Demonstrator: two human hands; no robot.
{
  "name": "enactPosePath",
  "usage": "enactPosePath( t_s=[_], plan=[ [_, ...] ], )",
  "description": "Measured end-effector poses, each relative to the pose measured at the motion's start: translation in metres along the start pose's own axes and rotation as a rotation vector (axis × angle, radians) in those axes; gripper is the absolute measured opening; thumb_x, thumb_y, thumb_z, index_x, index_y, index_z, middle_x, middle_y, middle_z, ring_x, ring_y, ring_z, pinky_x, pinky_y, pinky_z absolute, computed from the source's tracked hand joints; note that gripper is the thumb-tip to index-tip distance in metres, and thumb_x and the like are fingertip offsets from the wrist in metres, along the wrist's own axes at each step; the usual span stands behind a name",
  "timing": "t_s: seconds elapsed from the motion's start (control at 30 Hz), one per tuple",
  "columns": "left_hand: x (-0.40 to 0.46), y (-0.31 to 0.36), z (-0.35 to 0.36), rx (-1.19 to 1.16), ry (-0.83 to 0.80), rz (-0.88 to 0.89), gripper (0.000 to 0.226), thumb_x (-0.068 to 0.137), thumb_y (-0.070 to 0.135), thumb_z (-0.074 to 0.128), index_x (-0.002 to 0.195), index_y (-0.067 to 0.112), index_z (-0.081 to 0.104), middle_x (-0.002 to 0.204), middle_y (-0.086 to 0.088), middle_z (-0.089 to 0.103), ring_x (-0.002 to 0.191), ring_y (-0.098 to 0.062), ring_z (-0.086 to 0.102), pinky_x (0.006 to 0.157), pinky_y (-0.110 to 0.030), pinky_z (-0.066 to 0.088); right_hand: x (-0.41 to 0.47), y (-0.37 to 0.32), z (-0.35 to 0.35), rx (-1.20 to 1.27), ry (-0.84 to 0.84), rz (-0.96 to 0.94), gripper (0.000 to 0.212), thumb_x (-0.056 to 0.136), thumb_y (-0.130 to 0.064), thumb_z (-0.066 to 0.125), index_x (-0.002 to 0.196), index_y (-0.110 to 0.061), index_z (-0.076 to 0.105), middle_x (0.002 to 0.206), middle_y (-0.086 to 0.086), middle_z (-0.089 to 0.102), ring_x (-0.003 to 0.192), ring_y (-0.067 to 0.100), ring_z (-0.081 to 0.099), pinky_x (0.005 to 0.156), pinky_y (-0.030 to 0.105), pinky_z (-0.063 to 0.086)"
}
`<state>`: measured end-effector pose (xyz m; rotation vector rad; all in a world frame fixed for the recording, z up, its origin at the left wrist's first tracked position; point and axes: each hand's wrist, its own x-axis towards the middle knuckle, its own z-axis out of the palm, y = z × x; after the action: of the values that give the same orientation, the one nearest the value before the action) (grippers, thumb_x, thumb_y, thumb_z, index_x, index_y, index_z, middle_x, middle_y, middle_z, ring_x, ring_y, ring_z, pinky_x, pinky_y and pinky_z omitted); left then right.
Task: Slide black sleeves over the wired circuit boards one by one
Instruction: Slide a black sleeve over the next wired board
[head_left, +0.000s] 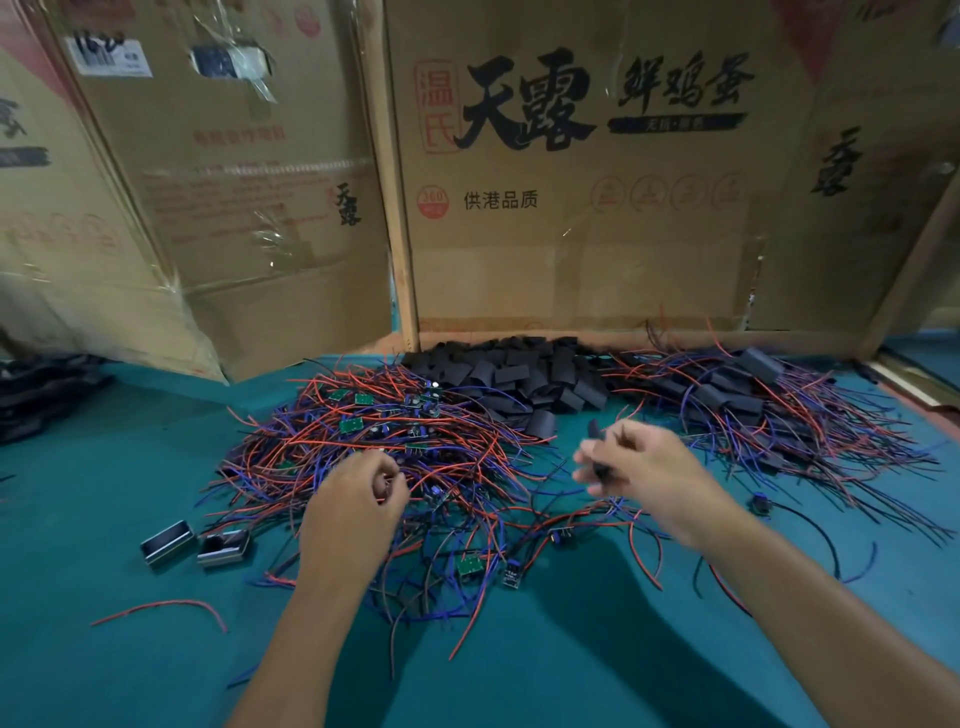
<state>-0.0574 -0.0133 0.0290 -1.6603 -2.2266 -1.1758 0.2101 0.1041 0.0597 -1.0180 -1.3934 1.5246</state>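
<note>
A tangled heap of wired circuit boards (395, 457) with red, blue and black leads lies on the green table (545, 665), small green boards showing among the wires. Behind it sits a pile of black sleeves (519, 374). At the right lies a heap of sleeved boards (769, 410). My left hand (358, 504) is over the wire heap, fingers curled and pinching at wires there. Blurred with motion, my right hand (649, 467) holds a black sleeve (597, 452) between its fingers, in front of the sleeve pile.
Cardboard box walls (571, 208) stand along the back. Two small open metal cases (195, 543) lie at the left front. A loose red wire (166, 608) lies near the left. Black items (36, 395) are stacked at the far left edge.
</note>
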Motion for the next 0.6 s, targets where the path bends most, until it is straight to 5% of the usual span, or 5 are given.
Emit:
enactPosePath(
  t_s=[0.17,0.4,0.5,0.6],
  plan=[
    [0.002,-0.006,0.007,0.034,0.048,-0.043,0.008,0.088,0.012,0.069,0.089,0.015,0.063,0.079,0.008,0.051,0.084,-0.021,0.05,0.07,-0.034,0.045,-0.045,0.03,0.0,0.086,-0.074,-0.019,0.03,0.085,0.003,0.067,0.11,-0.008,0.057,0.097,0.021,0.07,0.083,0.028,0.071,0.065,0.026,0.057],
    [0.025,0.004,0.008,0.169,-0.001,0.113,0.011,0.09,0.009,0.065,0.101,0.013,0.065,0.094,0.0,0.059,0.096,-0.022,0.05,0.086,-0.036,0.046,-0.051,0.041,0.006,-0.015,-0.118,-0.027,0.023,0.083,0.012,0.064,0.102,-0.001,0.059,0.097,0.016,0.072,0.09,0.028,0.068,0.08,0.04,0.057],
    [0.044,0.009,0.005,0.191,-0.319,0.253,0.004,0.094,0.024,0.065,0.095,0.02,0.064,0.095,0.006,0.057,0.094,-0.014,0.048,0.088,-0.036,0.046,-0.051,0.042,0.008,0.003,-0.108,-0.047,0.025,0.081,0.005,0.071,0.102,-0.002,0.059,0.096,0.016,0.071,0.083,0.023,0.067,0.078,0.041,0.057],
    [0.049,0.015,0.005,0.159,-0.706,0.094,0.025,0.09,0.046,0.067,0.091,0.022,0.062,0.091,0.005,0.058,0.081,-0.011,0.054,0.076,-0.035,0.05,-0.05,0.045,0.007,-0.016,-0.111,-0.046,0.026,0.08,-0.001,0.075,0.102,-0.006,0.061,0.094,0.012,0.072,0.084,0.026,0.068,0.077,0.041,0.057]
  ],
)
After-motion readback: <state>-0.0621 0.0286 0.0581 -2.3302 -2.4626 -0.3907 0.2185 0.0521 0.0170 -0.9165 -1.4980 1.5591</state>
